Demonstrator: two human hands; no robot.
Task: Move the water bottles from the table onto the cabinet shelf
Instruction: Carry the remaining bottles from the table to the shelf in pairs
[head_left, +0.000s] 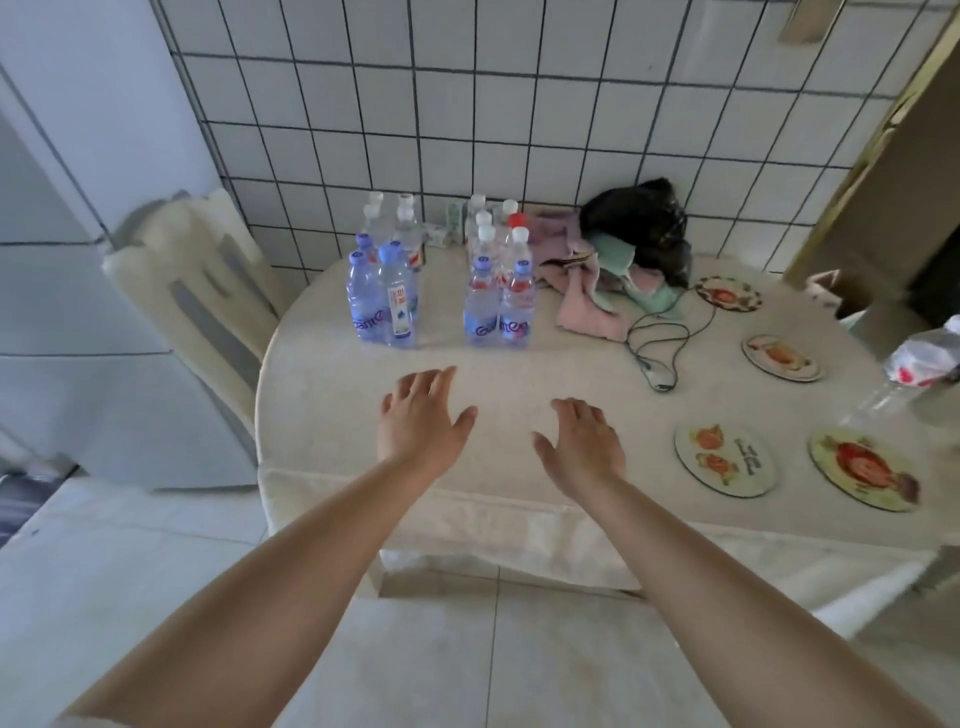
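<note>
Two clusters of clear plastic water bottles stand on the far side of a round table (332, 395) covered with a cream cloth. The left cluster (383, 291) has blue-capped bottles in front and white-capped ones behind. The right cluster (500, 296) has white caps and one red cap. My left hand (422, 415) reaches over the table with fingers straight and holds nothing, a short way in front of the left cluster. My right hand (582, 439) is also stretched out, empty, below the right cluster. No cabinet shelf shows in view.
A pile of pink and green cloths (597, 283) and a black bag (641, 223) lie right of the bottles, with a cable (660, 343) trailing forward. Several round picture coasters (724, 460) sit at the right. A chair (200, 291) stands left of the table, by a tiled wall.
</note>
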